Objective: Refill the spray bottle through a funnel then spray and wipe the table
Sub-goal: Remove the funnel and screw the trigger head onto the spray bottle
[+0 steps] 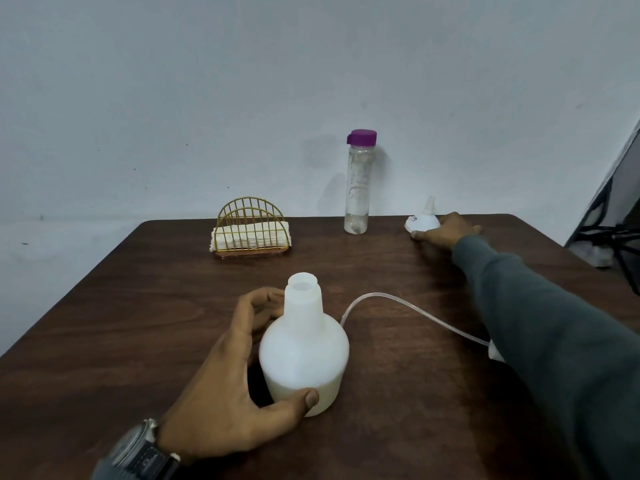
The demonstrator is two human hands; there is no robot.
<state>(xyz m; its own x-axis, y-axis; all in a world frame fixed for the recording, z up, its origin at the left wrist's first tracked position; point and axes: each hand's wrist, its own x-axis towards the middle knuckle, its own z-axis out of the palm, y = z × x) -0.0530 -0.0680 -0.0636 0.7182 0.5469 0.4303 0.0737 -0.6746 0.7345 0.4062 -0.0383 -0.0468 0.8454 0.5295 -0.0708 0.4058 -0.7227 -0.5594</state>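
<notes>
Left hand (225, 386): fingertips go behind the bottle (304, 351), ends hidden. Right of the bottle, the tube (398, 301) runs under the right sleeve (554, 341). The spray head (496, 354) is mostly covered there, only a white bit shows. Far back-right of the bottle, right hand (446, 230) at the funnel (425, 221): fingers hidden behind it, grip can't tell. Funnel label too small to read. Water bottle (358, 188) behind the bottle: print blurred, unreadable. Watch (145, 452) near-left of the bottle, cut by lower edge, face unreadable. Tabletop (104, 323) cut off left, right, below. Dark cables (620, 237) far right of the bottle, cropped, unclear.
</notes>
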